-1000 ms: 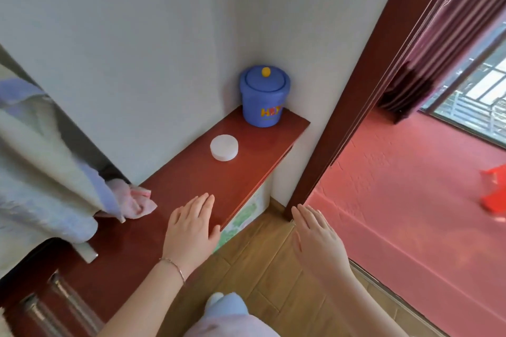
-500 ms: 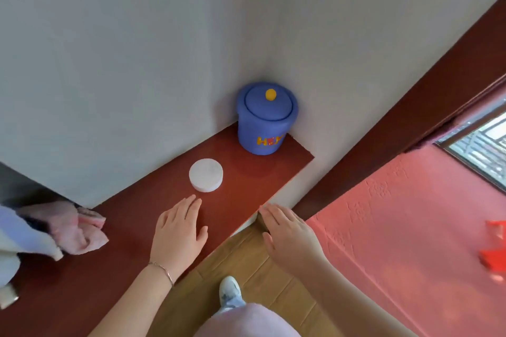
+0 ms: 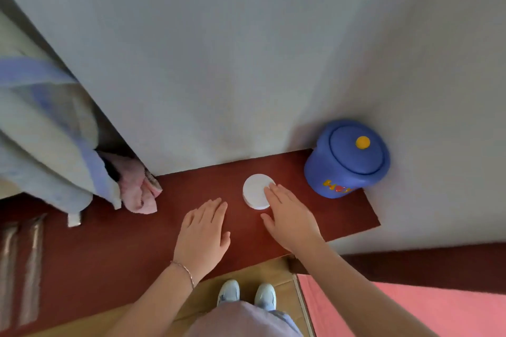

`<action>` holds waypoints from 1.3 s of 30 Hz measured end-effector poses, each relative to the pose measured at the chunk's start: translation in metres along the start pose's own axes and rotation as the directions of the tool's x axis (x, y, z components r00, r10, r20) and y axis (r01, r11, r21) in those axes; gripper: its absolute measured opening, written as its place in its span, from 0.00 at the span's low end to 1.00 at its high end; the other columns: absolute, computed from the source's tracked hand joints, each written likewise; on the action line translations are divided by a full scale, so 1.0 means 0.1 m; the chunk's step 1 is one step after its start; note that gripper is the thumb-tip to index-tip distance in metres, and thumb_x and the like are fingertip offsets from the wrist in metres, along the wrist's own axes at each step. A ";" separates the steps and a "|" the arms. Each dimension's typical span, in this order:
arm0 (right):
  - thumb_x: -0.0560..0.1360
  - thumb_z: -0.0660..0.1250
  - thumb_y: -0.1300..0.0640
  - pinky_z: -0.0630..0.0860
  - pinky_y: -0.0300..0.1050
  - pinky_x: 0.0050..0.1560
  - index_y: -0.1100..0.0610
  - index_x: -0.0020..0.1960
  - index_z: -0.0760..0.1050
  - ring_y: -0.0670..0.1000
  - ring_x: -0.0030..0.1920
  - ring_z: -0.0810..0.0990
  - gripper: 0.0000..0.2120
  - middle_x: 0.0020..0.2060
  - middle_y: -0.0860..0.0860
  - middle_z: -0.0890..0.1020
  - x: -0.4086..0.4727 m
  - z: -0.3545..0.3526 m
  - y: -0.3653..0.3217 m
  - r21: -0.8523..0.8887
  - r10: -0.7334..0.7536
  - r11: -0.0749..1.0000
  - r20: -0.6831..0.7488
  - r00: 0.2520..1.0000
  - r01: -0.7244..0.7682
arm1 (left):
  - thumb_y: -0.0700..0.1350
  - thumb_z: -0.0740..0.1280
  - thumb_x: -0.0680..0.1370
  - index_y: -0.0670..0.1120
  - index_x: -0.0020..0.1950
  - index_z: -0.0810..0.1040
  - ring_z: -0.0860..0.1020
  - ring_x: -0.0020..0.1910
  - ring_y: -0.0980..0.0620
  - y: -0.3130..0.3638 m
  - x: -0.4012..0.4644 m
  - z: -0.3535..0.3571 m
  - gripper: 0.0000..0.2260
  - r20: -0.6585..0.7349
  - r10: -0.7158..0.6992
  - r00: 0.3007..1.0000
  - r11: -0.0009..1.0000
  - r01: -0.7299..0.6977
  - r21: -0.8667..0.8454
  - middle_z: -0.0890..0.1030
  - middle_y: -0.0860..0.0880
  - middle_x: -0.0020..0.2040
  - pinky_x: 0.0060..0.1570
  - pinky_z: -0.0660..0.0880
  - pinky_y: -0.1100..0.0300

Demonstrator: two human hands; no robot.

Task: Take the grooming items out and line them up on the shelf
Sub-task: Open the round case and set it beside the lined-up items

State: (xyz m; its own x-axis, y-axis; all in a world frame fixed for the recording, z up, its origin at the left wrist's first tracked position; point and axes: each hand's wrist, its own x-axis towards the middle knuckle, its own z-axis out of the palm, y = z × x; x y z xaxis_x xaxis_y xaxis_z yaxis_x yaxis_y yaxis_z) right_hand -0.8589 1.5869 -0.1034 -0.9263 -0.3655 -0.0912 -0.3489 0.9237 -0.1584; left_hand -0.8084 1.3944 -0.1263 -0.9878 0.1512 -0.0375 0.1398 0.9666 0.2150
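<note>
Two hands over dark red shelf [image 3: 191,191]. White round jar [image 3: 256,194] sits mid-shelf, left of blue lidded pot [image 3: 343,161], which stands in the wall corner. Right hand [image 3: 290,216] flat, grip apart, fingertips [image 3: 269,189] on the jar's right edge. Left hand [image 3: 202,232] flat, grip apart, just left of jar, not touching it. Pink cloth [image 3: 139,189] further left of jar.

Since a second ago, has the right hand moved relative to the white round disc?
Yes. The right hand has come up from off the shelf, and its fingers now overlap the white disc.
</note>
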 end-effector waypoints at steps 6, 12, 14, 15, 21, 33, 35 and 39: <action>0.76 0.58 0.40 0.56 0.49 0.72 0.51 0.77 0.46 0.56 0.75 0.50 0.36 0.77 0.53 0.48 0.42 0.00 0.00 0.040 -0.005 0.999 0.216 0.976 -0.004 | 0.48 0.69 0.72 0.46 0.68 0.70 0.69 0.67 0.51 0.08 -0.08 0.01 0.25 0.064 -0.194 0.979 0.944 0.204 -0.258 0.71 0.50 0.67 0.64 0.66 0.58; 0.72 0.64 0.40 0.66 0.49 0.65 0.48 0.76 0.47 0.56 0.71 0.58 0.40 0.75 0.54 0.56 0.58 0.05 0.05 0.062 -0.047 0.998 0.307 0.950 0.029 | 0.45 0.63 0.77 0.50 0.67 0.70 0.70 0.62 0.59 0.23 0.00 -0.08 0.18 0.140 -0.441 0.886 0.646 0.422 -0.636 0.70 0.57 0.62 0.64 0.64 0.66; 0.72 0.65 0.41 0.68 0.48 0.64 0.49 0.76 0.49 0.55 0.69 0.60 0.40 0.72 0.52 0.60 0.57 0.02 0.06 0.090 -0.088 0.994 0.307 0.948 0.063 | 0.46 0.62 0.77 0.50 0.65 0.71 0.71 0.62 0.58 0.25 0.05 -0.09 0.16 0.214 -0.474 0.854 0.534 0.472 -0.701 0.72 0.56 0.61 0.63 0.66 0.64; 0.72 0.65 0.42 0.68 0.47 0.64 0.50 0.76 0.50 0.54 0.68 0.61 0.39 0.71 0.52 0.61 0.56 -0.01 0.06 0.132 -0.110 0.989 0.306 0.946 0.072 | 0.47 0.61 0.78 0.50 0.64 0.72 0.72 0.62 0.56 0.25 0.08 -0.10 0.15 0.281 -0.484 0.829 0.430 0.505 -0.749 0.73 0.54 0.62 0.63 0.67 0.62; 0.70 0.68 0.45 0.63 0.41 0.68 0.46 0.74 0.55 0.45 0.68 0.62 0.38 0.70 0.44 0.62 0.32 -0.34 -0.14 0.512 -0.337 0.838 0.214 0.917 0.188 | 0.55 0.54 0.80 0.45 0.61 0.75 0.78 0.56 0.45 0.30 0.21 -0.30 0.19 0.678 -0.281 0.679 -0.503 0.497 -0.707 0.80 0.44 0.57 0.51 0.76 0.52; 0.67 0.68 0.43 0.61 0.27 0.58 0.40 0.71 0.59 0.35 0.62 0.64 0.36 0.62 0.33 0.64 0.20 -0.58 -0.40 0.556 -0.360 0.803 0.163 0.918 0.216 | 0.64 0.50 0.77 0.45 0.63 0.75 0.79 0.52 0.45 0.33 0.14 -0.45 0.28 0.644 -0.245 0.724 -0.614 0.398 -0.681 0.81 0.43 0.56 0.40 0.77 0.56; 0.66 0.65 0.42 0.64 0.29 0.59 0.39 0.69 0.63 0.35 0.61 0.67 0.32 0.61 0.34 0.68 0.23 -0.65 -0.39 0.628 -0.323 0.766 0.187 0.928 0.140 | 0.64 0.49 0.77 0.44 0.61 0.75 0.80 0.44 0.44 0.28 0.12 -0.50 0.29 0.664 -0.209 0.718 -0.580 0.456 -0.675 0.81 0.41 0.51 0.37 0.76 0.56; 0.69 0.62 0.39 0.73 0.35 0.53 0.41 0.58 0.77 0.37 0.51 0.78 0.19 0.50 0.36 0.80 0.31 -0.79 -0.38 0.735 -0.235 0.677 0.246 0.940 -0.023 | 0.67 0.45 0.75 0.43 0.57 0.78 0.80 0.33 0.42 0.18 0.03 -0.57 0.34 0.662 -0.002 0.749 -0.510 0.569 -0.645 0.82 0.36 0.45 0.28 0.75 0.60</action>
State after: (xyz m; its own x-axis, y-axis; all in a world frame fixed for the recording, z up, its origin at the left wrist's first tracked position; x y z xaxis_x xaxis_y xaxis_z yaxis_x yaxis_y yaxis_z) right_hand -0.8860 1.5492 -0.0224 -0.7540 -0.5890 -0.2907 -0.1101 0.5496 -0.8282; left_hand -0.8125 1.4006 -0.0672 -0.6950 0.2481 -0.6749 -0.6774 -0.5407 0.4988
